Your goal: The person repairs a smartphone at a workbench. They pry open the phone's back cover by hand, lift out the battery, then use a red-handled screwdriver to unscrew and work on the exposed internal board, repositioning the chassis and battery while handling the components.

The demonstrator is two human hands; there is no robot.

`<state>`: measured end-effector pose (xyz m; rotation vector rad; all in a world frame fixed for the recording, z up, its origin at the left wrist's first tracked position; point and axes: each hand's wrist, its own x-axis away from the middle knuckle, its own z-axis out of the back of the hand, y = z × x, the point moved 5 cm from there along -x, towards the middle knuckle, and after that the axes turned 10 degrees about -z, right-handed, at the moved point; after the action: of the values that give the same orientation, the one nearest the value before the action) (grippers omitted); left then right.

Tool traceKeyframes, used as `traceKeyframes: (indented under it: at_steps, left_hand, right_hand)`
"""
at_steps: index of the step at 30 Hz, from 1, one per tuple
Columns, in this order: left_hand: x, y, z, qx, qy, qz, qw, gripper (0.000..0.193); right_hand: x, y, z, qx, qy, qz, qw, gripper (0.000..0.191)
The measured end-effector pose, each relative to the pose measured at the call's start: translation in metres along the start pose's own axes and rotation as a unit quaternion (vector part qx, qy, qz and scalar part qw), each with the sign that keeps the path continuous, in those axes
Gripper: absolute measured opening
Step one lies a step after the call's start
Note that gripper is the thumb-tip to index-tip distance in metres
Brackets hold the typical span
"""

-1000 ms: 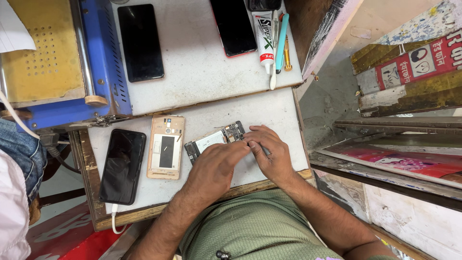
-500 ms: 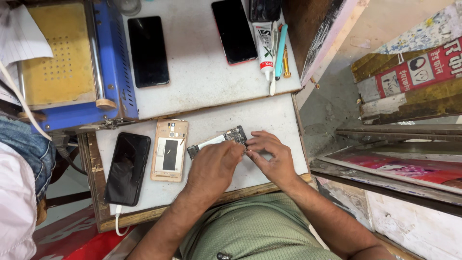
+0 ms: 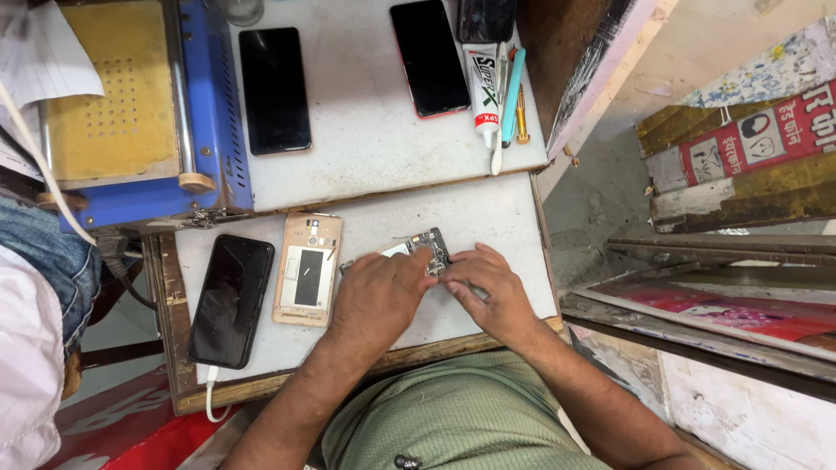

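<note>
A person's left hand (image 3: 376, 296) lies palm-down over an opened phone (image 3: 416, 251) on a white bench (image 3: 488, 218), fingers curled loosely across its bare circuit board; how firmly it grips cannot be told. The right hand (image 3: 488, 292) meets it from the other side, fingertips pinched close at the phone's near corner, though anything held between them is hidden. Just to the left of the left hand lies a gold back cover (image 3: 307, 268), and beyond that a black phone (image 3: 232, 298) with a white cable at its lower end. Farther from the hands, on a raised shelf, rest two more dark phones (image 3: 274, 90) (image 3: 429, 57), a glue tube (image 3: 484, 83), a teal tool (image 3: 512, 83) and a blue machine (image 3: 209, 113) with a yellow plate.
</note>
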<state>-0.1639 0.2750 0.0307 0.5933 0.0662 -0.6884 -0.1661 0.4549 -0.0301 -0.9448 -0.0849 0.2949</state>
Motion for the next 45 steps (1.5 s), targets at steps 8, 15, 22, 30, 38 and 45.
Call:
traceKeyframes:
  at_steps: [8,15,22,30,38,45]
  left_hand:
    - [-0.010,0.006,0.001,-0.035,-0.012,-0.011,0.999,0.030]
    - [-0.018,0.007,0.006,0.001,-0.009,0.020,1.000,0.021]
    - [-0.021,0.005,0.008,-0.060,-0.057,0.049,0.995,0.033]
    - [-0.013,0.008,0.017,-0.010,0.071,-0.018,0.997,0.033]
    - [0.016,-0.010,0.027,0.042,0.241,0.059,0.968,0.043]
    - [0.035,-0.022,0.017,0.050,0.244,0.091,0.964,0.046]
  right_hand:
    - [0.000,-0.002,0.000,0.010,0.008,0.021,1.000,0.018]
    - [-0.002,-0.003,0.003,0.033,0.009,0.019,0.999,0.016]
    - [-0.003,-0.007,0.005,0.026,0.024,0.029,0.999,0.018]
    - [-0.006,-0.016,0.011,0.022,0.014,0.039,0.999,0.016]
    - [-0.008,-0.033,0.011,0.074,0.049,0.087,0.992,0.019]
    - [-0.017,-0.044,0.004,0.085,0.055,0.108,0.989,0.017]
